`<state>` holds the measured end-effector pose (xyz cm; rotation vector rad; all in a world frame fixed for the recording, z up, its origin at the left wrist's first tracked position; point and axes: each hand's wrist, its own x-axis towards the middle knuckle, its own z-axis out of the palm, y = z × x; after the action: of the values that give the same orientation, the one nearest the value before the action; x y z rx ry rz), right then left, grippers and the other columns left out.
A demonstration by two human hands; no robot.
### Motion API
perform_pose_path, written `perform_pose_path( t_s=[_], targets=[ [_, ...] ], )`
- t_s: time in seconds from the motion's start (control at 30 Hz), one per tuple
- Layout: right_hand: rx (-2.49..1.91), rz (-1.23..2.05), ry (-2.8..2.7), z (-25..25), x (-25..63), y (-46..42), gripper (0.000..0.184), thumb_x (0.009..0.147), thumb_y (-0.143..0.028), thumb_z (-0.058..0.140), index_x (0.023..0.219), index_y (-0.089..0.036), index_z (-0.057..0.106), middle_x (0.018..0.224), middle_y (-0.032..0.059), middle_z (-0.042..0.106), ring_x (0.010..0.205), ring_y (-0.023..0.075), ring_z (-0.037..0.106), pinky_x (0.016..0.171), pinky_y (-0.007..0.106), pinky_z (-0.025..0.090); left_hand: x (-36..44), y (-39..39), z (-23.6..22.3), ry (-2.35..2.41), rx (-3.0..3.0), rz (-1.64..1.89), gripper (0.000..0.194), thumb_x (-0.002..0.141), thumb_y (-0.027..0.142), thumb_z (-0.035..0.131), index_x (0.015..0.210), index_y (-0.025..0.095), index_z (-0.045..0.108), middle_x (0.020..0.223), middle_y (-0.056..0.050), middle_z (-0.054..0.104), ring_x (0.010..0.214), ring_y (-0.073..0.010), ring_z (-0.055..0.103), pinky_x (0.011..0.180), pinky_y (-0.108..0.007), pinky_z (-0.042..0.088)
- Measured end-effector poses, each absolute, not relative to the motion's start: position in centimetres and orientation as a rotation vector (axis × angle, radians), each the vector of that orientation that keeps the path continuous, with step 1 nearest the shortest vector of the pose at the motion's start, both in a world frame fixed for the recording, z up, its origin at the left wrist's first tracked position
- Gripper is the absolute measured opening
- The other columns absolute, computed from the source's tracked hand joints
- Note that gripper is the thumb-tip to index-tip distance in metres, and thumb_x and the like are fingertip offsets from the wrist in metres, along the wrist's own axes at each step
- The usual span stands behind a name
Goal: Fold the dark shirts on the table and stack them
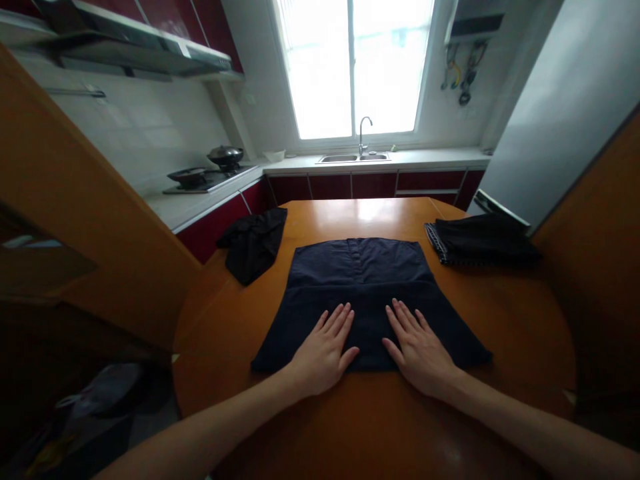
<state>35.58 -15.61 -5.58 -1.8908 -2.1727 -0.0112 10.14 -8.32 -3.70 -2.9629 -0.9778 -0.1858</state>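
Note:
A dark blue garment (325, 267), perhaps a shirt, lies folded on the table in front of me. A strip that looks like a placket runs down the middle of its far part, and the near part is a smooth folded layer. My left hand (323, 353) rests flat on the near layer, left of the middle, fingers stretched forward and thumb out. On the right side of the same layer, my right hand (417, 350) lies palm down with its fingers spread. Neither hand grips the cloth. Both palms reach past the garment's near edge.
The round-ended wooden table (370, 427) bears a crumpled black cloth (255, 243) at far left and a folded black cloth stack (483, 240) at far right. Behind stand a counter with a sink (340, 159) and a stove (215, 179) with pans. A refrigerator (545, 113) stands right.

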Motion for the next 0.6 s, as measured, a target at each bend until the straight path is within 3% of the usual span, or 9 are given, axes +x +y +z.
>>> perform_pose_path(
  t_s=[0.13, 0.37, 0.6],
  targets=[
    [-2.009, -0.038, -2.11, -6.0, 39.5, -17.0, 0.068, 0.101, -0.055, 0.029, 0.155, -0.013, 0.035, 0.163, 0.0104, 0.026, 0.151, 0.0242, 0.022, 0.123, 0.047, 0.017, 6.6, -8.3, -3.5, -1.097, -2.903, -0.166, 0.071, 0.104, 0.053, 0.031, 0.162, 0.023, 0.003, 0.166, -0.006, 0.012, 0.153, -0.0239, 0.014, 0.124, -0.047, 0.018],
    [-2.078, 0.025, -1.996, -7.3, 44.4, -18.7, 0.069, 0.1, -0.058, 0.028, 0.156, -0.019, 0.034, 0.162, 0.0087, 0.03, 0.15, 0.0253, 0.026, 0.123, 0.05, 0.021, -0.2, -7.9, -5.1, -1.379, -2.767, -0.155, 0.078, 0.098, 0.059, 0.039, 0.161, 0.028, 0.005, 0.164, -0.005, 0.018, 0.151, -0.0269, 0.023, 0.121, -0.05, 0.027],
    [-1.806, 0.088, -1.782, -3.2, 47.7, -11.7, 0.062, 0.101, -0.052, 0.033, 0.147, -0.012, 0.049, 0.153, 0.0154, 0.046, 0.144, 0.0283, 0.039, 0.12, 0.047, 0.03, -1.7, 0.1, -1.2, -1.564, -2.75, -0.404, 0.076, 0.099, 0.061, 0.031, 0.158, 0.012, 0.029, 0.161, -0.011, 0.032, 0.148, -0.0257, 0.031, 0.121, -0.042, 0.029]
  ],
)
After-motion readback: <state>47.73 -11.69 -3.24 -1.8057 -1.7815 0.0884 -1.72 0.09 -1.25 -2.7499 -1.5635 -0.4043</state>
